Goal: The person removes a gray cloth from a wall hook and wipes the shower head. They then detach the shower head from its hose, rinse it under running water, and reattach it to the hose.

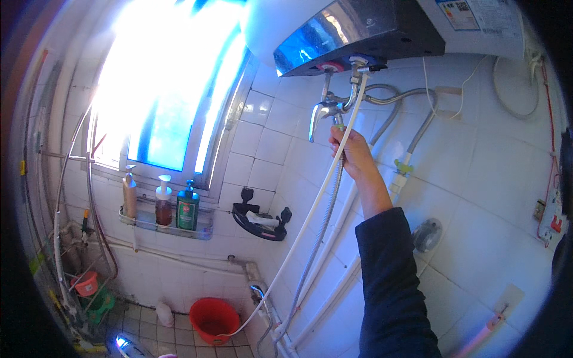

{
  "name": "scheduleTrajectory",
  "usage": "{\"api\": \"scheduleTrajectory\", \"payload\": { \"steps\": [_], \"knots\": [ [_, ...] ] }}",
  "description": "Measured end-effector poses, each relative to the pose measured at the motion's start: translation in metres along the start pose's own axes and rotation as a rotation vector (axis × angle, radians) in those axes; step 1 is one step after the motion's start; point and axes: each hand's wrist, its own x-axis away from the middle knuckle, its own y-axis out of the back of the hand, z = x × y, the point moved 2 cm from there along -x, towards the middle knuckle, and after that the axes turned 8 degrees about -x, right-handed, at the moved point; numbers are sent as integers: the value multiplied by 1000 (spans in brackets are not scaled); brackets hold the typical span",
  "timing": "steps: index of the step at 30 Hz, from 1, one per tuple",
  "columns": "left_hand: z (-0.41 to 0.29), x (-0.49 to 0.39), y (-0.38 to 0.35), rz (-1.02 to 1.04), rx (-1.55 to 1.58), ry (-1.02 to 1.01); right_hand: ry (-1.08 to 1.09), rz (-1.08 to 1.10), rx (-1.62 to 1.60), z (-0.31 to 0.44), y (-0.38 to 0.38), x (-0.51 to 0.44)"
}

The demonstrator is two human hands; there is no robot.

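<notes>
My right hand (356,150) reaches up from a dark sleeve. Its fingers close around the top of a metal shower hose (329,206), just under the outlet of a chrome mixer tap (329,109). A thin white hose (313,206) crosses in front of the hand. It runs from a valve under the water heater (358,40) down into a red plastic basin (215,320) on the floor. The connection inside my fingers is partly hidden. My left hand is out of view. A shiny chrome-like object (130,345) shows at the bottom edge, cut off by the frame.
Pump bottles (187,208) stand on a wall shelf (165,226) below the bright window (156,89). A black corner soap holder (259,223) sits beside it. Braided hoses (416,94) and white pipes (331,241) run along the tiled wall. A power strip (554,221) hangs at right.
</notes>
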Motion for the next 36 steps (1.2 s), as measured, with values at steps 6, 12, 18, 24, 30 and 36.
{"api": "scheduleTrajectory", "payload": {
  "steps": [6,12,18,24,30,36],
  "knots": [
    [1,24,0,-50,13,-3,-118,81,-338,-2,7,1],
    [0,37,16,-71,50,12,27,84,-208,-6,3,-2],
    [-8,45,44,-64,66,44,-74,-26,-2,2,4,5],
    [-11,54,74,-75,92,74,-105,-14,-192,-1,7,6],
    [-9,59,95,-13,78,83,-22,-140,-76,-7,4,6],
    [-11,88,98,-26,-8,44,-136,-100,-248,-5,1,3]
  ]
}}
